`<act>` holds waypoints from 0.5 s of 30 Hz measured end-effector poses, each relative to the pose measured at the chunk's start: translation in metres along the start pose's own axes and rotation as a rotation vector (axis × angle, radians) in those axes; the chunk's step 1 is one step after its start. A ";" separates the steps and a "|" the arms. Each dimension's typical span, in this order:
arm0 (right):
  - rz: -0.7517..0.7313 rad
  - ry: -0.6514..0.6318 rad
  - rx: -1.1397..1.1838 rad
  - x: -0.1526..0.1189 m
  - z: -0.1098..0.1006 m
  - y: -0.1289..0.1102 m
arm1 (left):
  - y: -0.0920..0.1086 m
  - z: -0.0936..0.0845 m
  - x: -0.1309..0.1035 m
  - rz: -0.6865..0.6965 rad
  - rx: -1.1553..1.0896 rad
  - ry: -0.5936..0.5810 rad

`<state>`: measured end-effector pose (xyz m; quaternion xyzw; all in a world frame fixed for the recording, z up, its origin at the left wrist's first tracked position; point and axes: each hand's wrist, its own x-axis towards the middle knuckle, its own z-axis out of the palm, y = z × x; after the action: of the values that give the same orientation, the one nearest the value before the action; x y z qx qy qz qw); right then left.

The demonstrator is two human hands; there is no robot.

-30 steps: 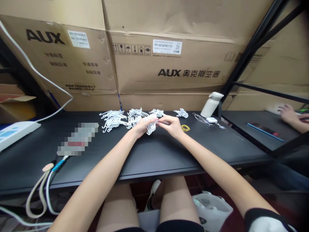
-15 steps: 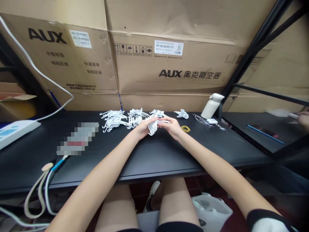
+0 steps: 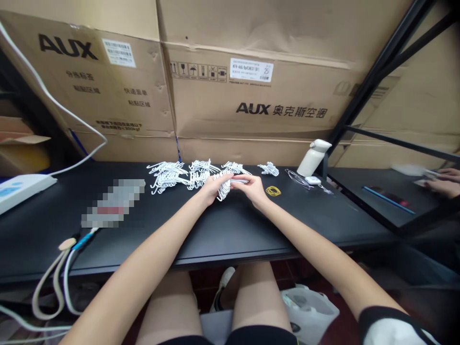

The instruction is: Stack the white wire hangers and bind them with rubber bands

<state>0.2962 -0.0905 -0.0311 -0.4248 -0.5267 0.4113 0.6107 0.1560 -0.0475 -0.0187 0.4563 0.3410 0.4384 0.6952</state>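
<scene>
A bundle of white wire hooks (image 3: pixel 223 190) is held up just above the black tabletop, curved ends toward me. My left hand (image 3: pixel 210 189) is wrapped round the bundle's left side. From the right, my right hand (image 3: pixel 254 189) pinches the straight ends of the hooks; its fingertips are partly hidden. Behind and left of my hands lie several piles of similar hooks, including a far-left pile (image 3: pixel 166 178) and a middle pile (image 3: pixel 200 173). Another pile (image 3: pixel 234 167) sits just behind the bundle. Yellow rubber bands (image 3: pixel 273 191) rest to the right of my right hand.
A small white cluster (image 3: pixel 269 168), glasses (image 3: pixel 299 179) and a white bottle (image 3: pixel 314 158) stand or lie at the back right. Left are a blurred-out flat object (image 3: pixel 114 203) and a power strip (image 3: pixel 27 189). Cardboard (image 3: pixel 287 129) backs the table (image 3: pixel 230 235). Another person's hands (image 3: pixel 443 182) show far right.
The whole view has shifted slightly. My hands keep their hold on the hooks with little visible movement. At the far right, the other person's hands have come further into view.
</scene>
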 end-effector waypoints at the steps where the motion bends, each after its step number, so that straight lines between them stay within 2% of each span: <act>1: -0.031 -0.013 -0.042 0.002 -0.001 0.001 | 0.001 0.000 0.000 -0.008 -0.011 0.004; 3: -0.067 -0.048 -0.136 0.008 -0.007 -0.002 | 0.003 0.000 -0.001 -0.020 -0.037 0.014; 5: -0.060 -0.022 -0.226 0.016 -0.024 -0.011 | 0.005 0.001 -0.002 -0.035 -0.057 0.040; 8: 0.000 0.141 -0.334 0.025 -0.066 -0.028 | 0.009 0.000 -0.003 -0.048 -0.071 0.075; 10: 0.026 0.209 -0.603 0.024 -0.098 -0.035 | 0.009 0.000 -0.003 -0.052 -0.062 0.076; 11: 0.052 0.182 -0.768 0.020 -0.112 -0.037 | 0.008 -0.001 -0.003 -0.055 -0.050 0.073; 13: 0.073 0.131 -0.860 0.009 -0.131 -0.037 | 0.006 -0.001 -0.003 -0.064 -0.022 0.057; 15: 0.046 0.048 -1.006 -0.002 -0.138 -0.033 | 0.003 -0.001 -0.002 -0.069 0.003 0.033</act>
<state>0.4351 -0.1145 -0.0124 -0.6875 -0.6359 0.1099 0.3329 0.1531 -0.0482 -0.0160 0.4379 0.3689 0.4211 0.7034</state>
